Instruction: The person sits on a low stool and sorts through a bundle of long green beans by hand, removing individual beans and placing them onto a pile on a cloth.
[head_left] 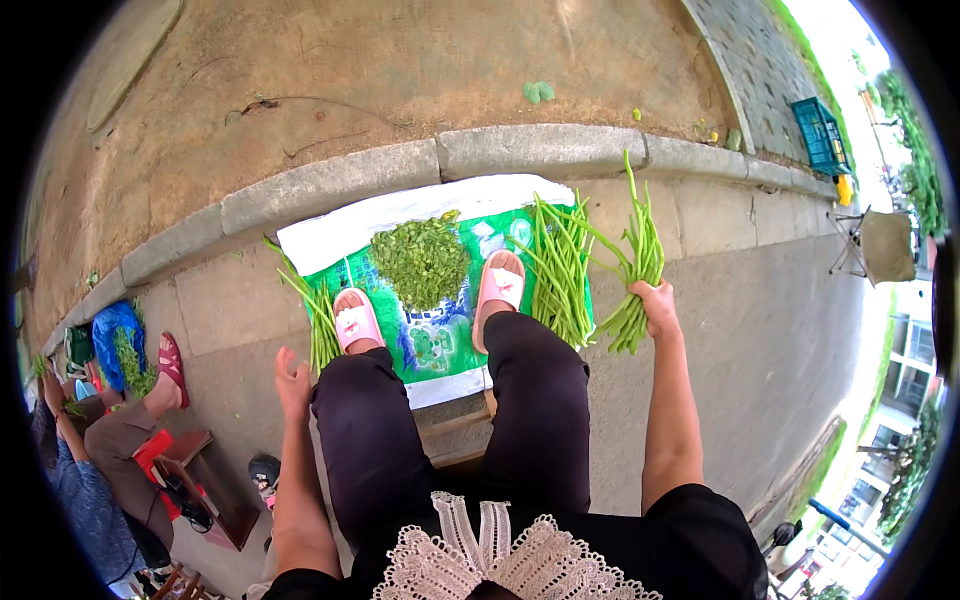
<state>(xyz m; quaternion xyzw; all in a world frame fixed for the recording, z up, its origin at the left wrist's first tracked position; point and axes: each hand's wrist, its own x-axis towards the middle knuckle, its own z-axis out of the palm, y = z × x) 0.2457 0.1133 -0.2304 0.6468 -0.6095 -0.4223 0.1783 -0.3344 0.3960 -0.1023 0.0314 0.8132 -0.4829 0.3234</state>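
Leaf pile (pixel 420 262) between stem bundles (pixel 561 275)

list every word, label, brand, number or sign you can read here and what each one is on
No text can be read clearly in this picture.
Green and white sheet under the pink slippers: pale printed marks, too blurred to read.
Green stalks in the right hand: no label seen.

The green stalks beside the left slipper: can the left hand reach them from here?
Probably yes: the left hand looks empty and is close to the stalks, with nothing showing between; the slipper lies on their far side.
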